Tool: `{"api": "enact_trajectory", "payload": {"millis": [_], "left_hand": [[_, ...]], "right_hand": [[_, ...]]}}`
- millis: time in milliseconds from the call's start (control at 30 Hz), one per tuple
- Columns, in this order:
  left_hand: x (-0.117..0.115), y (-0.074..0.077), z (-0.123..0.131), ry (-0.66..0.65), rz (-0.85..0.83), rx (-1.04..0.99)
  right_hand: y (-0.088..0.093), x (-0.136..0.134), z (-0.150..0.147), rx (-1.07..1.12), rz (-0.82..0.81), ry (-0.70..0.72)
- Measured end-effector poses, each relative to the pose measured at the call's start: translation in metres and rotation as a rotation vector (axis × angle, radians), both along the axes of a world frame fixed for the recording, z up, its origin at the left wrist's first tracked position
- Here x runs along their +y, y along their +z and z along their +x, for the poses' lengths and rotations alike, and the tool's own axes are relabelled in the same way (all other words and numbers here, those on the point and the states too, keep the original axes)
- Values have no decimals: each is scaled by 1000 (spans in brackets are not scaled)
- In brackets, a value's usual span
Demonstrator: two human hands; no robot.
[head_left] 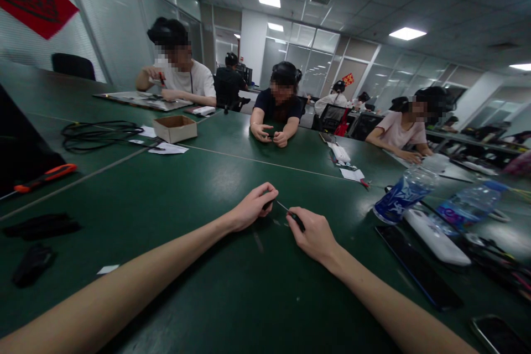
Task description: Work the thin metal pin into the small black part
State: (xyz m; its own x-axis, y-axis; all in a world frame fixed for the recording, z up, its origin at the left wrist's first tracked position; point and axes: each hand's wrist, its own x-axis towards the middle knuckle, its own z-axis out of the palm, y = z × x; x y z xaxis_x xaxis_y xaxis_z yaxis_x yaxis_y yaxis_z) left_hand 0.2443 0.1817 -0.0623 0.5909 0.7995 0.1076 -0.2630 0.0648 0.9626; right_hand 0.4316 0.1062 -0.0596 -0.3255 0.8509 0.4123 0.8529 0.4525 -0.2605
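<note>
My left hand [253, 207] pinches a small black object [267, 204], mostly hidden by the fingers, just above the green tabletop [174, 282]. My right hand [313, 236] grips a small black-handled screwdriver [296, 220]. Its thin metal shaft points left, with its tip close to the black object. I cannot tell whether the two touch. Both forearms rest low over the table, and the hands are a short gap apart.
To the right lie two plastic water bottles [406, 191], a white oblong device [435, 238] and a black phone [417, 265]. An orange-handled screwdriver [45, 178], black cable [99, 135] and cardboard box [175, 128] lie left and ahead. Several co-workers sit around the table.
</note>
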Motion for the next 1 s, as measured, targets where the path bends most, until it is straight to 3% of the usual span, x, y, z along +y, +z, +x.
{"api": "enact_trajectory", "payload": {"millis": [833, 1000], "left_hand": [[0, -4, 1, -50, -3, -10], [-2, -2, 3, -37, 8, 26]], "right_hand": [[0, 1, 9, 77, 12, 136], [0, 0, 8, 82, 13, 110]]}}
